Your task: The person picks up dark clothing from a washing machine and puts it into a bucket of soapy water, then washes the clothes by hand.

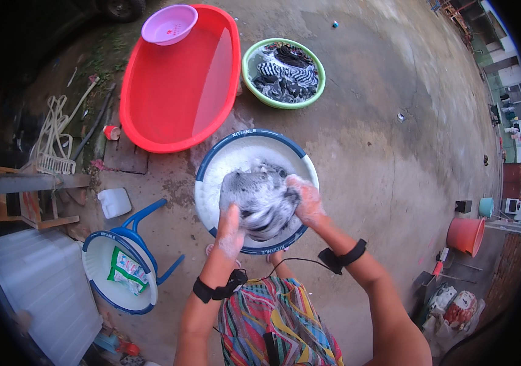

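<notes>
A white basin with a blue-and-white rim (202, 177) stands before me, full of white suds. Over it is a dark, soapy wet garment (260, 195), streaked with foam; its exact kind is hidden by the suds. My left hand (231, 232) grips its near left side, thumb up and the other fingers mostly behind the cloth. On the right, my right hand (307, 200) is closed round a bunched part of the same garment, with foam over the fingers. Each wrist wears a black strap.
Beyond lies a large red tub (150, 91) of water, with a pink basin (169, 25) at its far end. A green basin (316, 91) holds soaking dark and striped clothes. At left are another white basin (99, 268) with a green-and-white packet (127, 269), and a white jug (114, 202).
</notes>
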Tool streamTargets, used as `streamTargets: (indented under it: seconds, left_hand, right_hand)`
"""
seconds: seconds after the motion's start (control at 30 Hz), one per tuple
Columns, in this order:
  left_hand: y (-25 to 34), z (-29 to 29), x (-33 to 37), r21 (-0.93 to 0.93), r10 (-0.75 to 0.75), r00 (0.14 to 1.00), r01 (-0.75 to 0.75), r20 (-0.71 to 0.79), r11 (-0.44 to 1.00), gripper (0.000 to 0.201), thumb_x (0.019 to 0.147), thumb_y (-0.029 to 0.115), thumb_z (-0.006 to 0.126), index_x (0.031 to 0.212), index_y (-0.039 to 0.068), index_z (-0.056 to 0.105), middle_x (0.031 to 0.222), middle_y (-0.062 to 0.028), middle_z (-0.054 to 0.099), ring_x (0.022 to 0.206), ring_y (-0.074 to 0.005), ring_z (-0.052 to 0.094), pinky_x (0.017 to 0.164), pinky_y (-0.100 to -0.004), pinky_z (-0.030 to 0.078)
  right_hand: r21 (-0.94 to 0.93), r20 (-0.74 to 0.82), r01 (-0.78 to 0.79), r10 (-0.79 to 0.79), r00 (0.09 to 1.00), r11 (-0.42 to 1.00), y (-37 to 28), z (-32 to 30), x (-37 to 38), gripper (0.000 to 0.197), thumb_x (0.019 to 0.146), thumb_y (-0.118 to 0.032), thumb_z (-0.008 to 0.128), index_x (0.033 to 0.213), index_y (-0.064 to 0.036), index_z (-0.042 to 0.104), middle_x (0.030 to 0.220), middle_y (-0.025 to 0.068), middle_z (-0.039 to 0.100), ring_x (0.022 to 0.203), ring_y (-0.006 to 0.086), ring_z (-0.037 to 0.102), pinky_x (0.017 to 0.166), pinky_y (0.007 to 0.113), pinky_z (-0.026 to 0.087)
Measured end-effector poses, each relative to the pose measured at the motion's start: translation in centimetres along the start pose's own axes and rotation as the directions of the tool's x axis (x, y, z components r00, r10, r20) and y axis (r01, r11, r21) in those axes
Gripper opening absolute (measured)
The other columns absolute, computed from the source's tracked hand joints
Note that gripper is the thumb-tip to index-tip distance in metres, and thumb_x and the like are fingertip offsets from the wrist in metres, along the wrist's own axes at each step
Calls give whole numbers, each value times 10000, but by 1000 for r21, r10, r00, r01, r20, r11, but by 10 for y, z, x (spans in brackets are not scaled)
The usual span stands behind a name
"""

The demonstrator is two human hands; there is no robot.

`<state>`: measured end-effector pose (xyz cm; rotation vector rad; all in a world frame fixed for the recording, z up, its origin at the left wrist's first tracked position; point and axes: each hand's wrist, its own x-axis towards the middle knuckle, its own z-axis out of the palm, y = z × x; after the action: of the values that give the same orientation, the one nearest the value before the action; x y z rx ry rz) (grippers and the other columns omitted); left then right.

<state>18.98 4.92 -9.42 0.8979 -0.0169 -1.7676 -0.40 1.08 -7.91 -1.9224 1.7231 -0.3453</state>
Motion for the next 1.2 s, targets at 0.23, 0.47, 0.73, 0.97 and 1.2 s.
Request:
streamTargets:
  seconds: [0.23,0.47,0.73,0.97,1.2]
  left_hand:
    - [11,33,-8,826,400,777,-558,486,79,243,613,-61,555,834,39,562,949,-116,502,946,-258,494,837,-303,390]
    - [-13,39,-19,772,255,761,-631,596,77,101,632,-43,530,703,28,513,938,-103,550,934,-294,531,820,-372,423]
    - [-1,12,-40,839,343,814,-533,470,115,258,594,-86,492,783,66,577,1054,-124,528,1000,-339,500,874,-402,401]
    - [2,8,-35,722,326,931,-337,162,605,404,819,73,523,1212,52,432,1155,-147,504,1085,-299,490,928,-387,388]
    - [7,26,-19,-132,-238,956,262,170,956,474,885,298,513,1283,66,401,1143,-71,547,1036,-177,547,921,-333,435]
  right_hand:
    - [578,449,-276,-17,893,768,18,-42,-22,561,774,-104,548,1301,-52,363,1231,127,477,1175,254,433,974,362,339]
    - [841,323,-414,292,900,349,-19,13,-2,411,856,-266,568,1182,-26,496,1085,61,551,989,139,490,864,271,387]
    - [827,61,-312,477,877,467,-67,-25,-7,380,826,-296,607,1063,-8,536,914,11,561,826,92,498,741,244,418]
    - [867,-325,175,263,908,466,-126,-96,-39,456,679,-410,690,686,-65,392,699,14,446,649,113,416,579,247,349]
    - [946,-218,127,295,930,298,-138,-102,-42,428,702,-385,703,742,-69,417,771,22,461,703,114,433,624,255,380]
